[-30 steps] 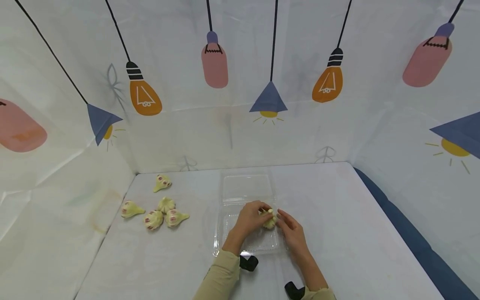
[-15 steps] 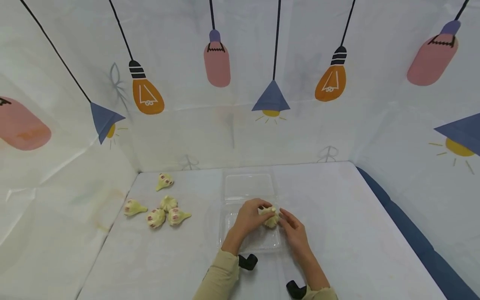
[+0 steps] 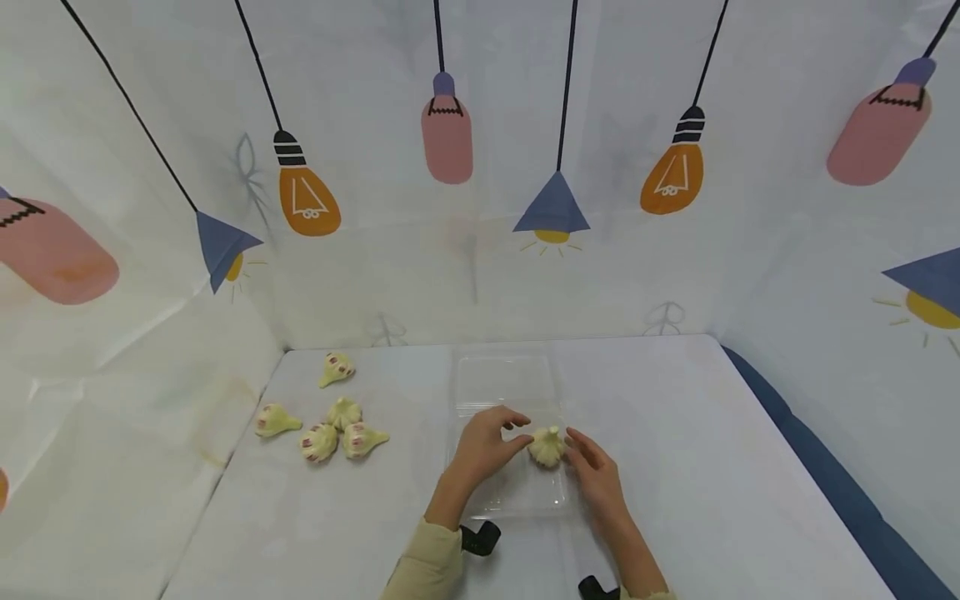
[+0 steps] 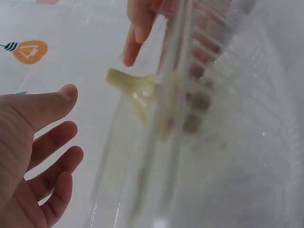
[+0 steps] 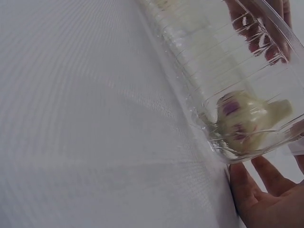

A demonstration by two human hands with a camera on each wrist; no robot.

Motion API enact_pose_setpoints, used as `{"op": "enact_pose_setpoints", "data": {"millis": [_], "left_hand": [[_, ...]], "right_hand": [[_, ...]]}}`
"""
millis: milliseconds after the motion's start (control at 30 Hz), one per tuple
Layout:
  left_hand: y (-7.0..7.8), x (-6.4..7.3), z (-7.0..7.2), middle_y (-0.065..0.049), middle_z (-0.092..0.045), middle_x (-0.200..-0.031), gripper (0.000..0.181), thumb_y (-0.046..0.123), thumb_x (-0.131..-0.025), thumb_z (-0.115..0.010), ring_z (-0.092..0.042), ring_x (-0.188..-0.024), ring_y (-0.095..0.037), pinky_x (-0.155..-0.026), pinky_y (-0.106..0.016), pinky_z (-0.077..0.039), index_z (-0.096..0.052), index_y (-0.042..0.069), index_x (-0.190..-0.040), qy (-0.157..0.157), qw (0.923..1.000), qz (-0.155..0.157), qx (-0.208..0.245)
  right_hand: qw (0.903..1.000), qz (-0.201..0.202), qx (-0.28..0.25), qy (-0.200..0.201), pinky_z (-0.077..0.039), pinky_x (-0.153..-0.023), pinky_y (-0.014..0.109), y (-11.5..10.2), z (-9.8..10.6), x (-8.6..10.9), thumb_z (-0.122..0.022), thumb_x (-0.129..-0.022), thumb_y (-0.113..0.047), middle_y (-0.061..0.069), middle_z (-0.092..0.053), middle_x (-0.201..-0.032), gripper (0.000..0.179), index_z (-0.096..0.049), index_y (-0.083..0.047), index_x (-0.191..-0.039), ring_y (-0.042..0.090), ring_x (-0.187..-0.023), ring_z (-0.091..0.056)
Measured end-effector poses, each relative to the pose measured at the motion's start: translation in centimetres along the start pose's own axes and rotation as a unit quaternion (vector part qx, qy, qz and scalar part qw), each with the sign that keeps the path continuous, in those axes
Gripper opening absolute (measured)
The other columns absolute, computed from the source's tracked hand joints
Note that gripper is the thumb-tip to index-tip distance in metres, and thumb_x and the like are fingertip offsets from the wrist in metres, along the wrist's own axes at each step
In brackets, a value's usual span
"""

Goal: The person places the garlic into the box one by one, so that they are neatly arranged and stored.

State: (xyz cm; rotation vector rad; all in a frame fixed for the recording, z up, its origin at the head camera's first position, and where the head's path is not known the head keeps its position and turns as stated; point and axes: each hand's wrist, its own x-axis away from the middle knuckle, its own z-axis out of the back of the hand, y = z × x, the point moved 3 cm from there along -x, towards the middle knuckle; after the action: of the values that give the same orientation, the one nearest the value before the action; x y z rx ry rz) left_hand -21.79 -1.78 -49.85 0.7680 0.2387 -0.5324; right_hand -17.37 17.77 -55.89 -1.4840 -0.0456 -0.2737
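Observation:
A garlic bulb point(image 3: 547, 448) stands stem-up in the right part of a clear plastic container point(image 3: 510, 500), whose lid point(image 3: 504, 379) lies folded back. Just left of the bulb is my left hand point(image 3: 486, 443), thumb and fingers spread apart. In the left wrist view a gap shows between that hand point(image 4: 33, 147) and the bulb's pale stem point(image 4: 126, 83). My right hand point(image 3: 596, 475) is at the container's right wall. From the right wrist view, its fingertips point(image 5: 240, 178) rest at the outside of the wall, with the purple-marked bulb point(image 5: 247, 118) behind the plastic.
Several more garlic bulbs point(image 3: 318, 442) lie on the white table point(image 3: 337, 533) to the left, one point(image 3: 337, 368) farther back. White sheets printed with lamps point(image 3: 450, 275) enclose the back and sides. A black piece point(image 3: 480, 539) sits at the left wrist.
My left hand has let go of the garlic bulb and drawn slightly left, its fingers parting. The bulb stays in the container. The right hand stays beside it, and the head view has shifted slightly.

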Motion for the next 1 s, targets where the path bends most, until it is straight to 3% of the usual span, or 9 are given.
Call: {"op": "enact_pose_setpoints", "data": {"millis": [267,400,533,1000], "left_hand": [[-0.6,1.6,2.0,0.006,-0.070,-0.099,0.022,0.022,-0.084,-0.078,-0.065,-0.087,-0.014,-0.070,-0.027,-0.052,-0.074,0.015,-0.104,0.028,0.9995,0.004,0.011],[-1.3,1.9,3.4,0.002,-0.071,-0.099,0.022,0.018,-0.084,-0.078,-0.066,-0.087,-0.018,-0.072,-0.039,-0.054,-0.073,0.012,-0.104,0.040,0.9971,0.023,0.061],[-2.1,2.6,4.8,0.002,-0.071,-0.098,0.021,0.014,-0.083,-0.079,-0.066,-0.086,-0.016,-0.073,-0.042,-0.054,-0.073,0.012,-0.104,0.054,0.9927,0.045,0.098],[-5.7,4.1,10.4,0.001,-0.071,-0.097,0.017,0.011,-0.084,-0.077,-0.066,-0.084,-0.016,-0.073,-0.046,-0.053,-0.074,0.011,-0.101,0.124,0.9845,0.093,0.082]], "right_hand": [[0.9997,-0.023,-0.003,-0.002,-0.043,-0.100,0.041,0.5,0.1,0.5,-0.053,-0.100,-0.015,0.016,-0.046,-0.144,0.040,-0.051,-0.012,-0.140,0.029,-0.129,-0.046],[0.9998,-0.015,-0.008,-0.004,-0.044,-0.098,0.038,0.3,0.1,0.4,-0.053,-0.100,-0.017,0.016,-0.046,-0.144,0.039,-0.051,-0.012,-0.139,0.029,-0.129,-0.046],[0.9998,-0.012,-0.009,-0.012,-0.044,-0.099,0.038,0.3,0.1,0.4,-0.053,-0.101,-0.017,0.016,-0.045,-0.145,0.040,-0.050,-0.012,-0.141,0.029,-0.130,-0.044],[0.9998,-0.011,-0.004,-0.017,-0.043,-0.100,0.038,0.0,-0.2,0.1,-0.053,-0.101,-0.019,0.016,-0.046,-0.144,0.040,-0.050,-0.012,-0.141,0.028,-0.131,-0.043]]}}
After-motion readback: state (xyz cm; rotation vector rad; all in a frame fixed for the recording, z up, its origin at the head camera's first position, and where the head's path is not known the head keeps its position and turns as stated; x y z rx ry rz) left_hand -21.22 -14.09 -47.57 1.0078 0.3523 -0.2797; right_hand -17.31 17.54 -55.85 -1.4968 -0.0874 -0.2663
